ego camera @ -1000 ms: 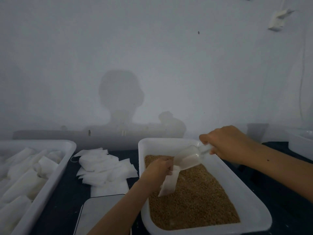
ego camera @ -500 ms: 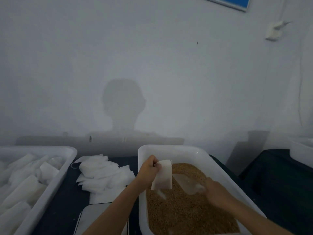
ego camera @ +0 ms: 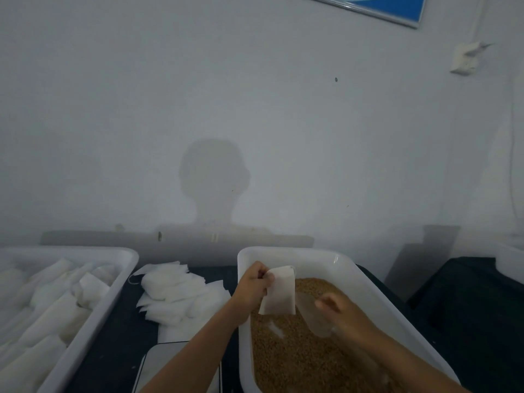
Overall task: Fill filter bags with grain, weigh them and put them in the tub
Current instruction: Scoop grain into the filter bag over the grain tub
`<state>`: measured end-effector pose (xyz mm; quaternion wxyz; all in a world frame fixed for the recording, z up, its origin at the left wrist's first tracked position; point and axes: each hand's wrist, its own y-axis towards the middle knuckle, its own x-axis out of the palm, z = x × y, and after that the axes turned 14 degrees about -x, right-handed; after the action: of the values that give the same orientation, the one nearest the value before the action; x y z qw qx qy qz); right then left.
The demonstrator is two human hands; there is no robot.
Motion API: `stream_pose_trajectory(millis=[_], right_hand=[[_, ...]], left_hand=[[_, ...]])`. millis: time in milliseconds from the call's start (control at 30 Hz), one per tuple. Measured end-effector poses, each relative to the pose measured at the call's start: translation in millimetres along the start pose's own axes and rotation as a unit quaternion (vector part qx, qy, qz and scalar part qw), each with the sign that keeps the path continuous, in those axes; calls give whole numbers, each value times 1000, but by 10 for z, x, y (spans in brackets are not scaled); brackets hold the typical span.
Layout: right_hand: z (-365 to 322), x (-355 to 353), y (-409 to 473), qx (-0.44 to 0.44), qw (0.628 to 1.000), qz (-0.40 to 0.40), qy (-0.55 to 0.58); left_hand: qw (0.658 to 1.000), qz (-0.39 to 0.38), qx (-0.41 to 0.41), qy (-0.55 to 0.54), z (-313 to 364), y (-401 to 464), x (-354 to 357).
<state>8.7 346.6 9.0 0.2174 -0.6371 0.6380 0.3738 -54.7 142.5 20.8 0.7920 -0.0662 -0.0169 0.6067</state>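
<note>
Grey wall behind, dark worktop [ego camera: 119,333] below it. Left hand [ego camera: 252,287] pinches a white filter bag [ego camera: 279,292] by its top corner; bag hangs upright over the grain [ego camera: 297,355] in the white tray [ego camera: 351,268]. Right hand [ego camera: 338,313], just right of the bag and low over the grain, is blurred; it seems to hold a clear scoop [ego camera: 312,310], fingers curled, grip itself can't be made out. Left of the left hand: loose pile of empty bags [ego camera: 175,293] on the worktop. Further left: white tub [ego camera: 107,296] holding bags, filled or not can't tell. Scale [ego camera: 167,367] sits under the left forearm, partly hidden.
</note>
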Motion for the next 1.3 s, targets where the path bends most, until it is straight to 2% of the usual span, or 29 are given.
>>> stream_pose_trajectory(millis=[33,100,233,333,467,533,700,767,900,1000,1100,1300], right_hand=[[-56,2,22,-3,996,11,91],[-147,19,69,-10,980,27,196],[-375,68,111,-26,955,66,286],[-559,98,102,-61,954,119,269],[-918,160,34,-97,951,119,270],[-1113,211,-14,-111,947,131,270],[-1547,460,-112,-119,939,172,275],[-1672,661,-134,-111,940,174,273],[-1795,1166,-135,-88,948,173,251],[-1797,1496,-144,-81,955,173,226],[-1728,1710,-195,-98,955,195,201],[-1442,1859,-205,-117,965,190,139]], left_hand=[[1000,-10,0,-18,11,-12,-6],[999,-28,3,-44,35,-47,-15],[996,-56,28,-68,93,-177,-68],[993,-69,67,-72,172,-325,-161],[987,-70,111,-91,275,-557,-313],[986,-47,128,-97,278,-684,-409],[993,36,80,-73,78,-963,-678],[992,82,92,-33,-42,-1069,-800],[973,196,112,38,-298,-1208,-1086],[957,248,95,116,-476,-1241,-1220],[947,260,74,172,-637,-1215,-1261],[947,247,35,203,-846,-1108,-1203]])
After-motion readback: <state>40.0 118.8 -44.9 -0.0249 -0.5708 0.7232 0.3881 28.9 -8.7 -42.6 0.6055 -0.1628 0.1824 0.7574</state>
